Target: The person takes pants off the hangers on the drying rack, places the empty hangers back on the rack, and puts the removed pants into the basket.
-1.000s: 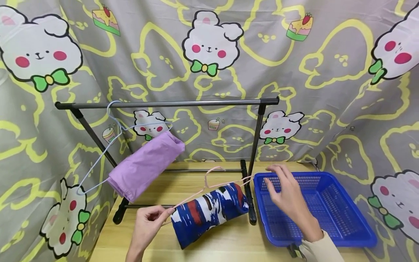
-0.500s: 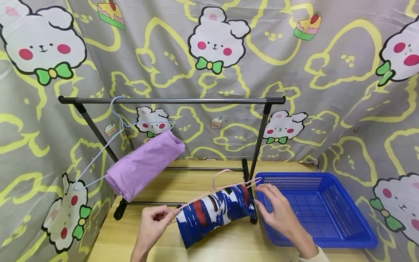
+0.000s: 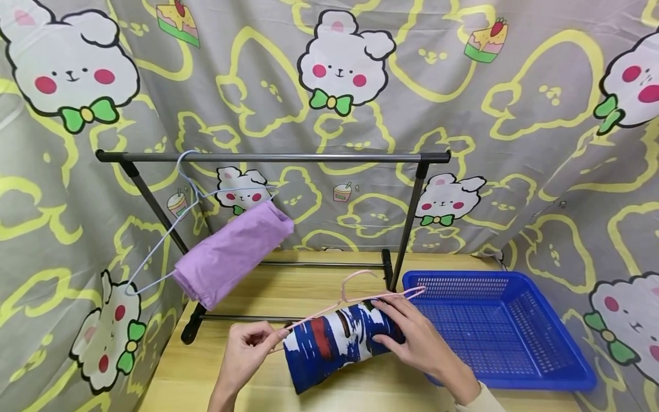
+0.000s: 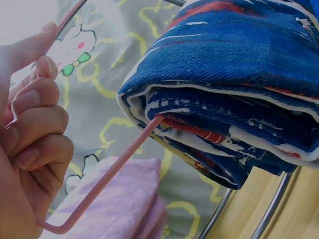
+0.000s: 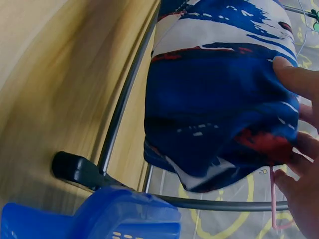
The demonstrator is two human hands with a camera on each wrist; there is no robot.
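Observation:
A pink hanger [image 3: 315, 315] slants above the table, carrying a folded blue, white and red patterned cloth [image 3: 334, 349] over its bar. My left hand [image 3: 247, 355] pinches the hanger's left end between thumb and finger, apart from the cloth. In the left wrist view, the pink bar runs into the folded layers of the cloth [image 4: 234, 55]. My right hand [image 3: 424, 343] holds the cloth's right end, thumb on the front and the other fingers along the top and behind. The right wrist view shows its thumb on the cloth [image 5: 214, 89]; some fingers are partly hidden behind.
A black and grey rack [image 3: 288, 157] stands behind. From its left part a light blue hanger [image 3: 163, 241] hangs with a folded lilac cloth [image 3: 234, 254]. A blue plastic basket [image 3: 546, 381] sits at the right on the wooden table. Rabbit-print curtains surround it.
My right hand has come left and down from beside the basket onto the cloth's right end. My left hand has shifted slightly right with the hanger and cloth.

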